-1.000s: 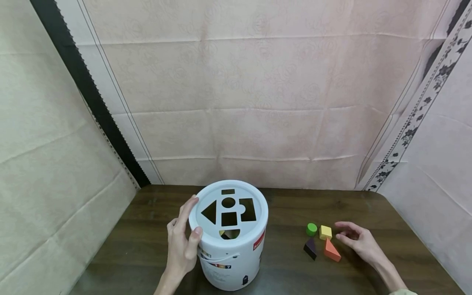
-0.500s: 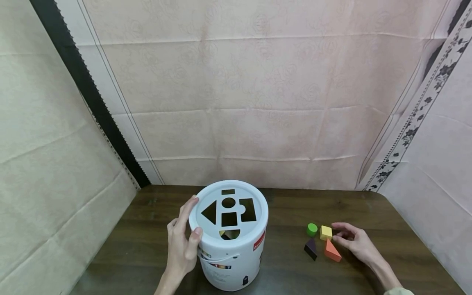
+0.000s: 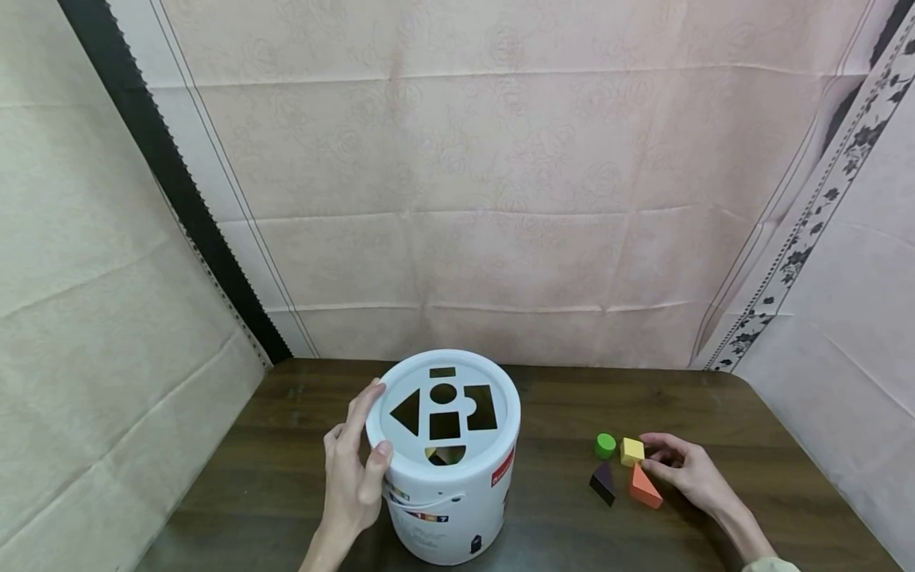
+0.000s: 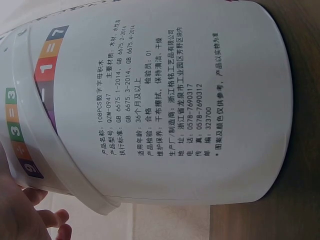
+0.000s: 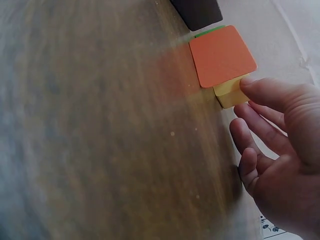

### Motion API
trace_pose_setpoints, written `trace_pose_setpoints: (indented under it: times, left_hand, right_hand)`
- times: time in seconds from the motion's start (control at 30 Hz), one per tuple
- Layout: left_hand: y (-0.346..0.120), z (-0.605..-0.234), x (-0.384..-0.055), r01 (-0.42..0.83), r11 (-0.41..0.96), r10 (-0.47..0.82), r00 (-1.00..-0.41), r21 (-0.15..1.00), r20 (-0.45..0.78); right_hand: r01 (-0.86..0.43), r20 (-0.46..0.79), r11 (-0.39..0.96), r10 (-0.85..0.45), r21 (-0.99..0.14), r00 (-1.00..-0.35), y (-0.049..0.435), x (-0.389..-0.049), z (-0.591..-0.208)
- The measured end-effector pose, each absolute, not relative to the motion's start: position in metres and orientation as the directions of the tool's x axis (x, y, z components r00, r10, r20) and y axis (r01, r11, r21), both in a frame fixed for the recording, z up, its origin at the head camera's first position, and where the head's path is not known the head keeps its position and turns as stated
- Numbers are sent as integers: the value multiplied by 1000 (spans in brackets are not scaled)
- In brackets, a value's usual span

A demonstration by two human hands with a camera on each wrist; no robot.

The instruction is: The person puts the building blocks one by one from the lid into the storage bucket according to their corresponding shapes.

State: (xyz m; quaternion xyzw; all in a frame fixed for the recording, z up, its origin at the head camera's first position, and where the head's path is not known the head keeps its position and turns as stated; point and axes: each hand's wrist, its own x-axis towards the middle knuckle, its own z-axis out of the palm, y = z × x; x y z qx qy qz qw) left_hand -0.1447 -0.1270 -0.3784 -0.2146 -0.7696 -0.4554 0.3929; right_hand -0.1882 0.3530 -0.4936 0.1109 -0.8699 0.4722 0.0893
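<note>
A white bucket [image 3: 446, 508] stands on the table, its lid [image 3: 500, 373] cut with several shaped holes. My left hand [image 3: 352, 469] holds the bucket's left rim, thumb in front and fingers farther back. On the right my right hand [image 3: 682, 474] has its thumb and fingers at the right edge of a yellow cube [image 3: 632, 452]; in the right wrist view the thumb reaches the yellow cube [image 5: 231, 95]. Whether the fingers press it cannot be told. Close by lie an orange triangular block [image 3: 646, 488], a green cylinder [image 3: 604, 446] and a dark purple block [image 3: 603, 483].
The wooden table [image 3: 557, 524] runs back to a cloth-covered wall [image 3: 500, 199], with cloth on both sides too. Something yellow shows through the bucket's front hole [image 3: 450, 455]. A carrying handle [image 4: 65, 160] hangs along the bucket's side.
My right hand has shifted slightly left, up to the yellow cube. The blocks are nearly where they were. My left hand and the bucket stay in place.
</note>
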Motion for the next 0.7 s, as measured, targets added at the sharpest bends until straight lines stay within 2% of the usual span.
trace_pose_setpoints:
  times: [0.4,0.7]
  left_hand:
    - [-127,-378,-144,689,490,-26,-602,535,798]
    - [-127,-378,-144,682,493,-29,-608,541,793]
  right_hand:
    - [-227,196,551,-115,-803,-974,353,-190,-492]
    - [-243,216,547,-114,-801,-970,353,-189,-490]
